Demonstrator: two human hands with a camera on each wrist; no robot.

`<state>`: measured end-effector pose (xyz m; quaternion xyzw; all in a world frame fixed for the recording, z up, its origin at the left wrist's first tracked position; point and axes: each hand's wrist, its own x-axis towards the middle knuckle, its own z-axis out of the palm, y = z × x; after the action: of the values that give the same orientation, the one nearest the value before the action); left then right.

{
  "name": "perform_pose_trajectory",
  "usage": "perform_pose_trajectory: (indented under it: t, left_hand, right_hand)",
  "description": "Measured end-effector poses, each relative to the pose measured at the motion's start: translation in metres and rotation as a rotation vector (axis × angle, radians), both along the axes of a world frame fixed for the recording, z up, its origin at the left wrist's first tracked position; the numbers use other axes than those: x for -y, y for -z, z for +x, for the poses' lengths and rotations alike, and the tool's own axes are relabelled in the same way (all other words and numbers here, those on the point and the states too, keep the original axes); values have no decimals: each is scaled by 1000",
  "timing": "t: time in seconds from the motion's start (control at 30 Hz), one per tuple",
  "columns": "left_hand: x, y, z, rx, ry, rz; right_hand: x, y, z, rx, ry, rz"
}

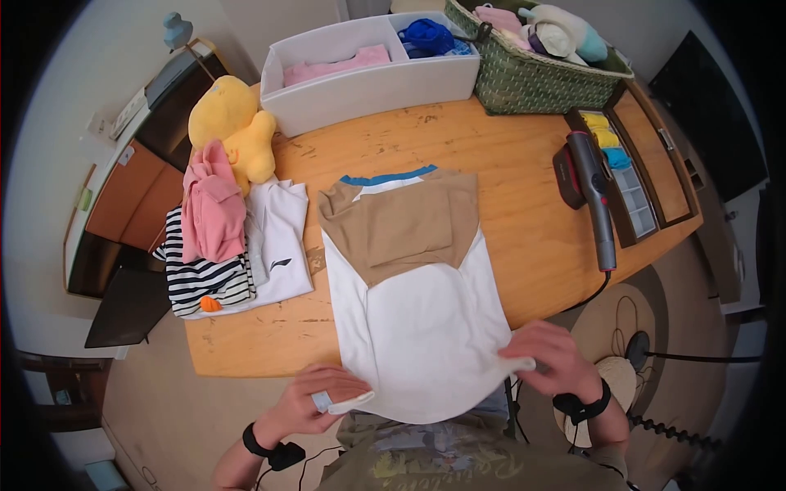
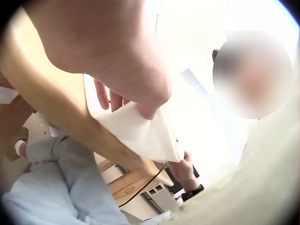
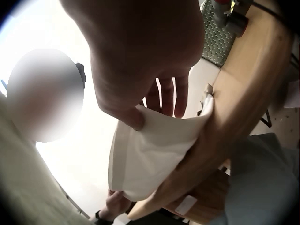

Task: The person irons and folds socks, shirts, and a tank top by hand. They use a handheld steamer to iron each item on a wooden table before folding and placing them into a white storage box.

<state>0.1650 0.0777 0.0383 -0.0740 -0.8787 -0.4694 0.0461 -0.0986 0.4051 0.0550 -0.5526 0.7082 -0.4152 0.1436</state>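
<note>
A white and tan shirt (image 1: 417,327) with a blue-trimmed neck lies on the wooden table, its upper part flat and its lower hem lifted past the front edge. My left hand (image 1: 315,399) pinches the hem at its left corner, and my right hand (image 1: 557,360) pinches it at the right corner. In the left wrist view, the thumb of the left hand (image 2: 122,70) presses on the white cloth (image 2: 140,131). The right wrist view has the right hand (image 3: 145,70) gripping the white fabric (image 3: 154,145) between thumb and fingers.
Folded clothes (image 1: 282,237) and a yellow plush toy (image 1: 233,131) sit at the left. Behind are a white bin (image 1: 372,90) and a green basket (image 1: 540,86). A handheld steamer (image 1: 591,196) and a compartment box (image 1: 634,200) lie at the right.
</note>
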Motion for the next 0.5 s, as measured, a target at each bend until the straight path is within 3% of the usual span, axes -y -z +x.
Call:
perform_pose_trajectory:
  t: [0.07,0.17,0.33,0.43,0.5]
  left_hand:
    - [13,2,-10,68,-88,70]
    - [32,-13,-45,267,-235,126]
    - [78,-2,-109,374,-374,243]
    - [99,1,-145,313,-423,347]
    - [116,9,-165,280,-456,297]
  right_hand:
    - [21,-11,-11,92,119,10]
    - [55,-15,-45,62,101,78]
    - [108,-1,-110,331,39,200]
    - [133,13,-140,429,47,144]
    - [147,25,-159,462,57,97]
